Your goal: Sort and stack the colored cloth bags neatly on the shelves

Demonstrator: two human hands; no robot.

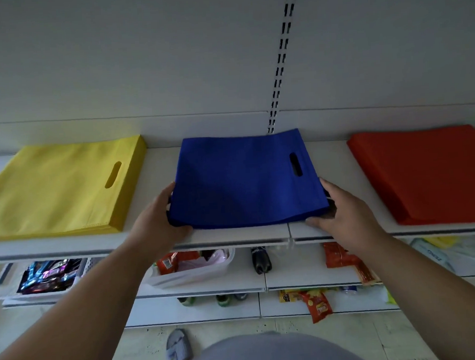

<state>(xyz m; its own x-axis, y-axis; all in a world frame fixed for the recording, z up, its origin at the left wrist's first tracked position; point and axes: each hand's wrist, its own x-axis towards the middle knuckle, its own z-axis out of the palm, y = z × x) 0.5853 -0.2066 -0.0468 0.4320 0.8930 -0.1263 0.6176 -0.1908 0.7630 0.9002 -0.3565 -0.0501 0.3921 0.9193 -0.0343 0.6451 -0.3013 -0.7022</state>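
Nearest, at the bottom edge: grey fabric over the torso, and beyond it one grey slide sandal (177,350) on a pale tiled floor.

Two bare forearms reaching up and forward. Left hand (158,218) gripping the near left corner of the blue bag stack (244,179), thumb lying along the stack's left side, fingers curled beneath the edge. Right hand (344,209) gripping the near right corner, thumb under the front edge, fingers wrapped up the right side.

Below the hands, two lower shelves: glossy crinkled snack packets (319,305), red and yellow; one dark plastic bottle (260,259) standing upright; two white plastic baskets, one perforated basket (4,288) holding shiny foil wrappers, one solid tub (192,274) holding red packets and a pale bag.

On the top shelf (151,240), white, smooth, flat: three stacks of matte non-woven cloth bags, rectangular, each with one oval die-cut handle slot. Yellow bag stack (56,191) at left, blue in the middle at the front edge, red bag stack (425,174) at right, all well apart.

Farthest: plain white back panel, one slotted metal upright (280,60) with paired dark slots.
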